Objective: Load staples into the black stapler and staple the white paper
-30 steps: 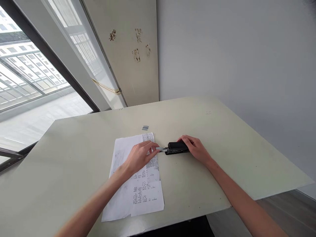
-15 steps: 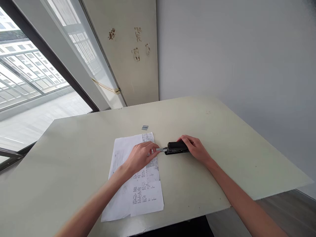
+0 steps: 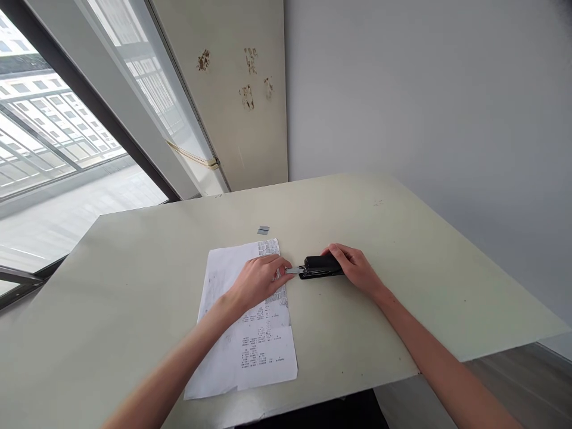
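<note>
A black stapler [image 3: 322,266] lies on the table, its front end pointing left. My right hand [image 3: 351,265] is wrapped round its rear part, which the fingers partly hide. My left hand [image 3: 263,277] pinches a grey strip of staples [image 3: 292,270] between thumb and fingers. The strip's right end meets the front of the stapler; how far in it reaches I cannot tell. Below my left hand and wrist lies a printed paper sheet [image 3: 263,375], partly covered by them.
Two small grey staple strips [image 3: 263,230] lie just beyond the top of the paper. The pale table [image 3: 424,268] has a grey wall [image 3: 424,89] behind and to its right. A window [image 3: 58,119] is at the left, and the table's near edge is close to me.
My left hand has shifted very slightly right, toward the stapler, with the staple strip. My right hand stays on the stapler.
</note>
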A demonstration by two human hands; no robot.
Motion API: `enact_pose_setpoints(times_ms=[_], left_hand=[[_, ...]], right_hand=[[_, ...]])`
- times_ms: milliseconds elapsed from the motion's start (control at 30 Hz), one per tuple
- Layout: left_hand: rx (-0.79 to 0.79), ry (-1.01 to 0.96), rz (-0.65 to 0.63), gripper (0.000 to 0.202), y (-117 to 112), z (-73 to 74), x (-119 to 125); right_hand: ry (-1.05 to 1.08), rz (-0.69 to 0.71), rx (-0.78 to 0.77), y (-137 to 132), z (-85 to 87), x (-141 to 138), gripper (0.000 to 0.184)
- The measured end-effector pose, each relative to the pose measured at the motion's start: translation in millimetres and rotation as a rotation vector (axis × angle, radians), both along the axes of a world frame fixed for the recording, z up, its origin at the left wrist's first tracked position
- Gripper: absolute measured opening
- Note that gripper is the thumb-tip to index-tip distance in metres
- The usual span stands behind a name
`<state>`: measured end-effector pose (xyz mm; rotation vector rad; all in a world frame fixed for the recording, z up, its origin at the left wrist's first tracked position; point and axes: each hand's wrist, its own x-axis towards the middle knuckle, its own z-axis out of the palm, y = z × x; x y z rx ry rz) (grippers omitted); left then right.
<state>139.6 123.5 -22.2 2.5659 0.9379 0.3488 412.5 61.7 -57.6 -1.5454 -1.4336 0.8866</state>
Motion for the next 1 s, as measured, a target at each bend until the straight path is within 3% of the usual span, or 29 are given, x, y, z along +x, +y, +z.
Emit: enact_pose_setpoints(times_ms=[167,367,633,1000], left_hand=[[-0.138,-0.075,-0.021,0.032,7.4,-3.9,-11.9],[-0.181,-0.127,-0.105,0.035,17.4,-5.9,-18.5],[-0.141,-0.151,-0.271,0.045,30.2,-12.6,3.2],[0.047,-0.090,-0.270,0.062,34.0,-25.3,33.1]], right_hand=[[0.027,0.003,0.003,0.3,-1.9,1.0,0.061],[0.080,0.008,-0.023,1.5,-0.9,1.5,0.054],[0.168,0.040,-0.041,3.5,1.6,2.2,0.042],[0.147,0.017,-0.046,2.1,0.0,2.4,0.040]])
